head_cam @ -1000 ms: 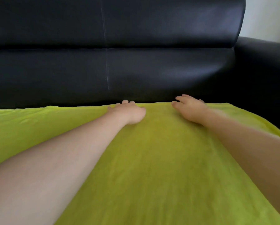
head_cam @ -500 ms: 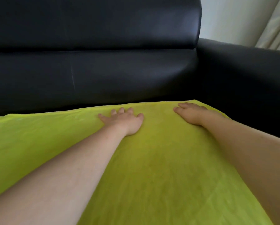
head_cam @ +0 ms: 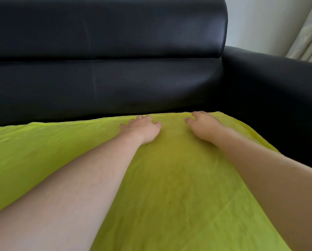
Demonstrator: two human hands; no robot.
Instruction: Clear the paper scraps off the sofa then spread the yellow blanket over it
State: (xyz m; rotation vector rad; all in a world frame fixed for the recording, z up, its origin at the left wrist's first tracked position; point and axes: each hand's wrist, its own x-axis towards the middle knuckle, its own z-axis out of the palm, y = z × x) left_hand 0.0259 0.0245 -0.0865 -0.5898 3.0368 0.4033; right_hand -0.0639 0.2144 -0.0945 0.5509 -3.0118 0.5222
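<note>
Both hands, left hand [head_cam: 142, 128] and right hand [head_cam: 203, 125], press flat and unclenched on the yellow blanket [head_cam: 169, 178] covering the sofa [head_cam: 133, 78] seat beneath them; I judge it soft, light, best pinched at the far hem.

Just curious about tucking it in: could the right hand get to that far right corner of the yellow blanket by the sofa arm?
Probably yes. The right hand already rests near that corner of the yellow blanket, nothing between.

The left hand [head_cam: 142, 128] and right hand [head_cam: 204, 125] have slid toward the yellow blanket's [head_cam: 178, 187] far edge; left fingers have spread.
</note>
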